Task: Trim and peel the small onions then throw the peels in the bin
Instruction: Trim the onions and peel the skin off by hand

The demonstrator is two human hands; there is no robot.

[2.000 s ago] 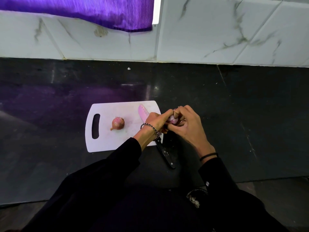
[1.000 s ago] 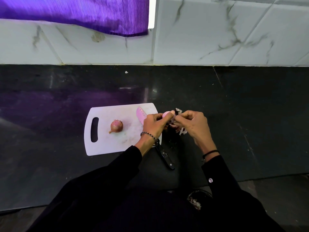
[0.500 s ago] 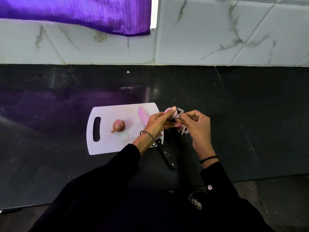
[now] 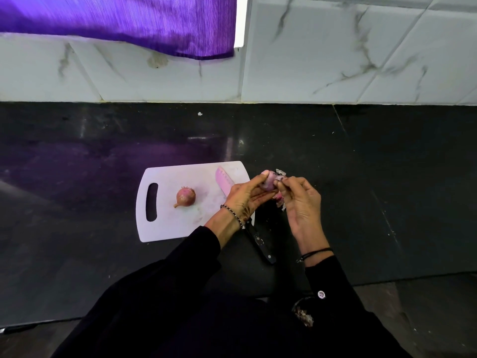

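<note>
Since two seconds ago my hands, then closed together over the bulb, have drawn slightly apart, and torn skin now shows beside them where none showed before. My left hand point(image 4: 245, 197), centre of the frame, pinches the small onion point(image 4: 268, 184) between thumb and forefinger, the other fingers lying straight beneath it; the bulb is held off the dark countertop point(image 4: 387, 177), just past the right edge of the white cutting board point(image 4: 167, 226), its pale pink flesh largely exposed. My right hand point(image 4: 300, 202), immediately right of the bulb, has its fingertips point(image 4: 283, 181) clamped on a strip of skin point(image 4: 280, 173) that touches the top of the onion. Loose peels point(image 4: 280, 202) show below the bulb, between the two hands; whether they lie on the counter or hang from my hand cannot be told. A second onion point(image 4: 185, 197), unpeeled, lies on the middle of the board. The knife point(image 4: 224, 183) rests with its pink blade on the board's right part, its black handle reaching onto the counter toward the lower centre, partly under my left wrist. A purple curtain point(image 4: 129, 19) hangs at upper left before the marble-patterned tiles point(image 4: 335, 60).
</note>
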